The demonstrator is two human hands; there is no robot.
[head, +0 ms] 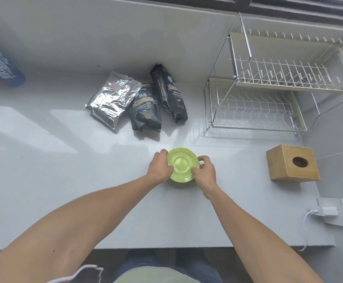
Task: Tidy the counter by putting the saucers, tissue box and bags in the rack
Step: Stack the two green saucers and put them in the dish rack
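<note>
A green saucer (pixel 183 163) sits near the middle of the white counter (pixel 64 180), gripped on both sides. My left hand (pixel 160 168) holds its left rim and my right hand (pixel 204 172) holds its right rim. Whether more saucers lie under it I cannot tell. Behind it lie a silver foil bag (pixel 112 99) and two black bags (pixel 145 108), (pixel 170 92). A wooden tissue box (pixel 292 163) stands to the right. The two-tier wire rack (pixel 268 94) stands at the back right, both tiers bare.
A blue-and-white packet (pixel 2 68) lies at the far left by the wall. A white charger with its cable (pixel 326 211) sits in a wall socket at the right. The counter's front edge runs just below my forearms.
</note>
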